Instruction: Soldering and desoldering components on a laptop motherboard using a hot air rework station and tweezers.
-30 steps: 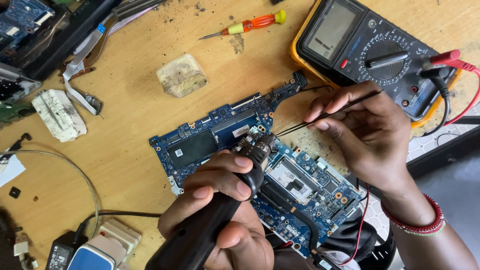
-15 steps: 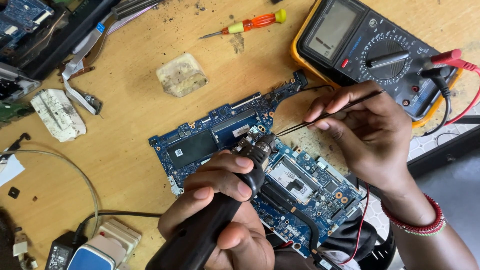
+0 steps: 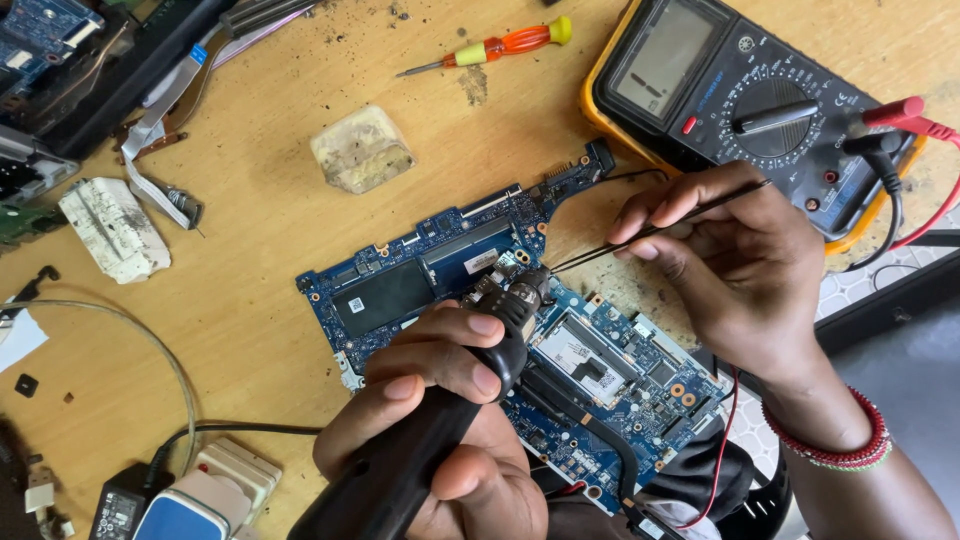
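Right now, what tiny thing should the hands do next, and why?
Probably ease the tweezers tip in the right hand closer to the nozzle of the black hot-air tool in the left hand. Both already meet at one spot on the blue circuit board.

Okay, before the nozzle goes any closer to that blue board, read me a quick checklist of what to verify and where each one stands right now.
1. Left hand has a firm grip on the black hot-air handle: ok, fingers wrap it.
2. Nozzle tip aimed at the blue circuit board: ok, it sits just above the board's middle.
3. Right hand holds the tweezers steady, tips beside the nozzle: ok.
4. Tweezer tips gripping a part: cannot tell, too small to see.
5. Multimeter and its red lead away from the nozzle: ok, though the right hand lies near them.
6. Screwdriver off the board: ok, it lies apart on the wooden table.
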